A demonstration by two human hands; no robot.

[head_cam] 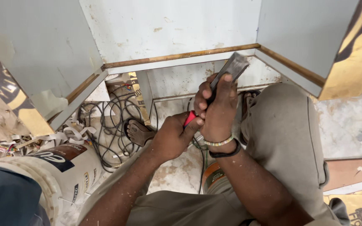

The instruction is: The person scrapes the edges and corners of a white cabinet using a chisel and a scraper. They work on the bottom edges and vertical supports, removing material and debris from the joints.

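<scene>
You are gripping a chisel [225, 75] with both hands, its flat steel blade angling up toward the wooden edging strip [181, 55] along the bottom of the white cabinet panel [168, 25]. Your right hand [219, 109] is clenching the dark upper shaft in a full grip, a beaded bracelet [218, 142] and black band [226, 153] circling that wrist. Your left hand [171, 136] is closing around the red handle end just below it, touching the right hand. Your bare foot [139, 132] is resting on the floor beside tangled black cables [114, 121], and a white plastic bucket [59, 171] is lying near your left forearm.
</scene>
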